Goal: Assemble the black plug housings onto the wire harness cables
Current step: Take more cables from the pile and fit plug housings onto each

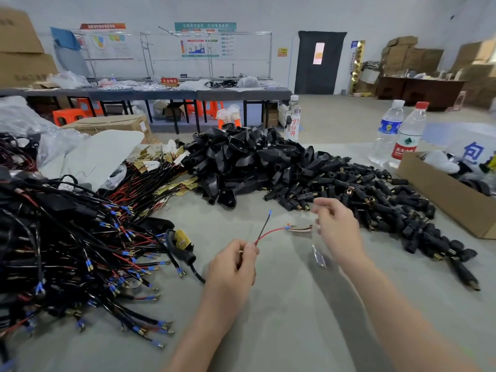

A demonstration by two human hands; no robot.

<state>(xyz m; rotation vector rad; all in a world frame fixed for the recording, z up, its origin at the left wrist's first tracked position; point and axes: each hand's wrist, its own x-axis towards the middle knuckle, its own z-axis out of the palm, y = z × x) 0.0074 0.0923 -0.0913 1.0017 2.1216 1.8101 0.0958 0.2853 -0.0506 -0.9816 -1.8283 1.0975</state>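
We hold one harness cable low over the grey table (281,331), in the free place between the heap of wire harness cables (80,251) on the left and the pile of black plug housings (241,162) behind, so, as we judge, both stocks are in easy reach. The left hand (233,264) pinches the cable just where it divides, and this lets the two wires spread apart. The black wire (264,224) points up and away from us, with its blue tip free in the air. The red wire (269,232) runs almost level to the right and ends in a metal terminal (300,228), whose long axis lies left to right. The right hand (335,226) is at the far end of this terminal with fingers loosely curled; whether it grips the terminal or is only beside it, we cannot tell. No housing is on this cable yet.
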